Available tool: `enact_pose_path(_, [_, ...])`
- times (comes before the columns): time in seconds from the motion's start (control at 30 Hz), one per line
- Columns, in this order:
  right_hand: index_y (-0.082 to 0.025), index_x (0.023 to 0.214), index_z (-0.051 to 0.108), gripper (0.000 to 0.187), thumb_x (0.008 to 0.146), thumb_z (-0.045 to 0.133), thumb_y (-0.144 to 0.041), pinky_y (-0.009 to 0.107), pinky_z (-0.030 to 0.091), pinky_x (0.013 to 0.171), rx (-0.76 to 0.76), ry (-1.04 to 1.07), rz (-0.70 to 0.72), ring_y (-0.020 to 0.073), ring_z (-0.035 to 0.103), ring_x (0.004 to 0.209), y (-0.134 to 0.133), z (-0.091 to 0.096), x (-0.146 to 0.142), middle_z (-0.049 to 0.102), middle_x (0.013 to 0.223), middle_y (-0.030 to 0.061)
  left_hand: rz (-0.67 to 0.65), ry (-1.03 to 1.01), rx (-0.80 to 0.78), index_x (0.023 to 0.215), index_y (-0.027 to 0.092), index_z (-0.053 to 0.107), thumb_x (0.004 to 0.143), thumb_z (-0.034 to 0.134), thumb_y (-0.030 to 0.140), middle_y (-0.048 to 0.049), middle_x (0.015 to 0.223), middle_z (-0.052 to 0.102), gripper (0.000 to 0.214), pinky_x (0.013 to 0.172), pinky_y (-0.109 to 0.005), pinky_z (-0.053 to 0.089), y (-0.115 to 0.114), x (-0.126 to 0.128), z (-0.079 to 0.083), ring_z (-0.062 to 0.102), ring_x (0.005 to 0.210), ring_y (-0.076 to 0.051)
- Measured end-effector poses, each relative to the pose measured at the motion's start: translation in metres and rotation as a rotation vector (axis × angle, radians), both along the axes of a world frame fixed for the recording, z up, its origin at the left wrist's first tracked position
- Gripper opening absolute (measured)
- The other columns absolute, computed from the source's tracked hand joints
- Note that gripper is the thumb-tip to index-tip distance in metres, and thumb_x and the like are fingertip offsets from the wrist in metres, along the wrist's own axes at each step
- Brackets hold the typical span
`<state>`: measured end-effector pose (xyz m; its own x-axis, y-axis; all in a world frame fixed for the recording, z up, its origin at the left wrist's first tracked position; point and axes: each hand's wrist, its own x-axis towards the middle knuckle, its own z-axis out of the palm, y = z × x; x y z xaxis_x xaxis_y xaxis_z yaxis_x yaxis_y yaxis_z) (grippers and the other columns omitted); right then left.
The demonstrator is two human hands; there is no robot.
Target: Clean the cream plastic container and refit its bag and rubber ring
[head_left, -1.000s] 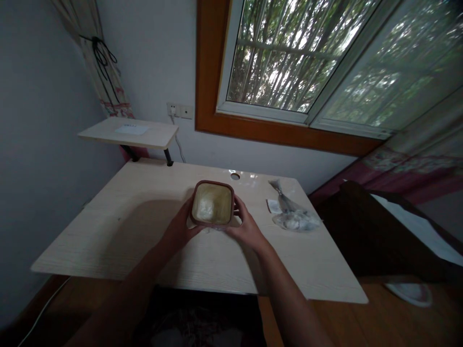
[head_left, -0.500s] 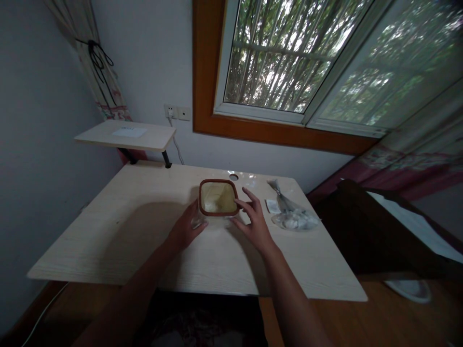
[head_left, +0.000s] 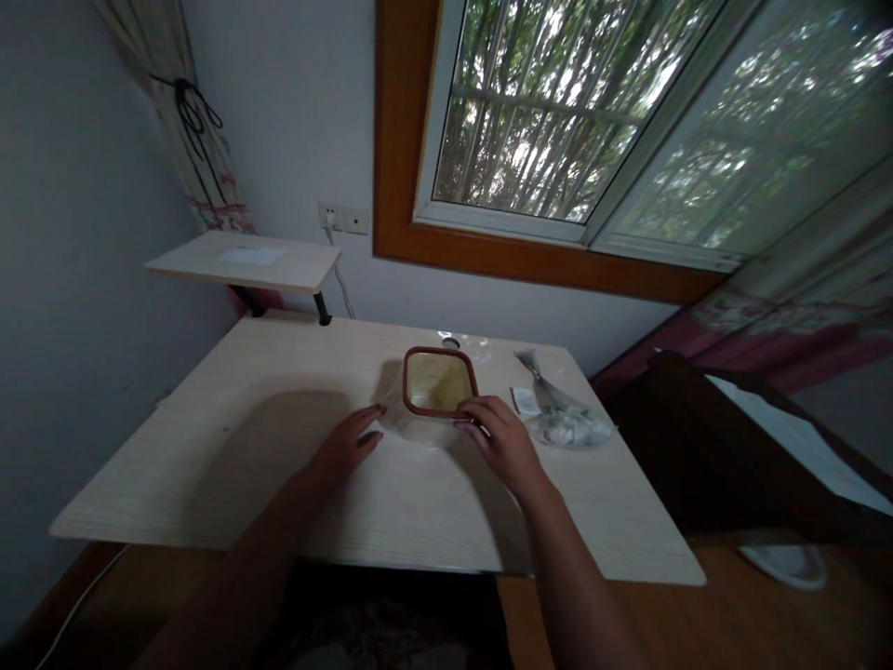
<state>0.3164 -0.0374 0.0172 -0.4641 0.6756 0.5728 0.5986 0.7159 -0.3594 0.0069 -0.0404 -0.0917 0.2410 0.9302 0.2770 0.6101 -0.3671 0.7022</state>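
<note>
A square container (head_left: 439, 381) with see-through walls, a brown rim and a yellowish inside stands in the middle of the table. The thumb and fingers of my right hand (head_left: 502, 439) are closed on its rim at the front right corner. To its left, my left hand (head_left: 350, 442) has thumb and fingers apart and holds nothing. Its fingertips are close to the lower left wall; whether they touch it I cannot tell.
On the pale table (head_left: 279, 484), a tied clear plastic bag (head_left: 568, 423) with whitish contents lies to the right, beside a small white card (head_left: 525, 401). A raised shelf (head_left: 265, 265) with a paper stands at the back left. Behind is a window (head_left: 544, 121).
The container has moved a little to the right. My left hand has come away from its side, while my right hand has closed from spread fingers onto the rim.
</note>
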Motion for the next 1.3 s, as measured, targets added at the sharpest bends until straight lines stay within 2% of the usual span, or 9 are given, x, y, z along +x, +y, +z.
enact_pose_path(0.2, [-0.024,0.119,0.062,0.023,0.097,0.056,-0.029,0.044,0.055,0.090,0.062,0.016,-0.133,0.0265,0.063,0.106,0.011,-0.003,0.032,0.065,0.114,0.0110,-0.036,0.007,0.008,0.133,0.023,0.061,0.095,0.052,0.036,-0.0077,0.137,0.063,0.041,0.112,-0.045,0.045,-0.003,-0.002,0.004,0.058,0.128,-0.024])
enact_pose_path(0.43, [-0.025,0.118,0.063,0.024,0.097,0.056,-0.035,0.046,0.053,0.095,0.133,0.088,-0.339,0.0275,0.062,0.109,0.021,0.001,0.083,0.064,0.117,0.0110,-0.059,0.008,0.060,0.126,0.023,0.067,0.096,0.051,0.035,-0.0079,0.130,0.067,0.036,0.110,-0.047,0.048,-0.002,-0.003,-0.002,0.061,0.124,-0.023])
enact_pose_path(0.6, [-0.025,0.116,0.064,0.025,0.097,0.053,-0.038,0.046,0.052,0.096,0.148,0.105,-0.470,0.0277,0.062,0.108,0.028,0.001,0.116,0.064,0.117,0.0119,-0.041,0.012,0.079,0.119,0.023,0.071,0.094,0.053,0.032,-0.0078,0.124,0.070,0.032,0.107,-0.048,0.050,-0.001,-0.001,-0.001,0.064,0.119,-0.023])
enact_pose_path(0.87, [-0.024,0.110,0.065,0.024,0.096,0.055,-0.041,0.045,0.052,0.095,0.173,0.051,-0.484,0.0272,0.064,0.105,0.043,-0.007,0.152,0.066,0.113,0.0113,-0.054,0.016,0.072,0.117,0.024,0.071,0.094,0.052,0.029,-0.0076,0.123,0.071,0.030,0.107,-0.049,0.049,0.000,-0.003,-0.006,0.063,0.120,-0.023])
enact_pose_path(1.3, [-0.024,0.111,0.064,0.024,0.094,0.058,-0.039,0.049,0.053,0.093,0.115,0.059,-0.454,0.0286,0.064,0.105,0.044,-0.016,0.171,0.066,0.116,0.0121,-0.049,0.028,0.045,0.118,0.022,0.071,0.094,0.051,0.029,-0.0087,0.125,0.070,0.032,0.108,-0.049,0.048,-0.002,-0.003,0.000,0.063,0.120,-0.024])
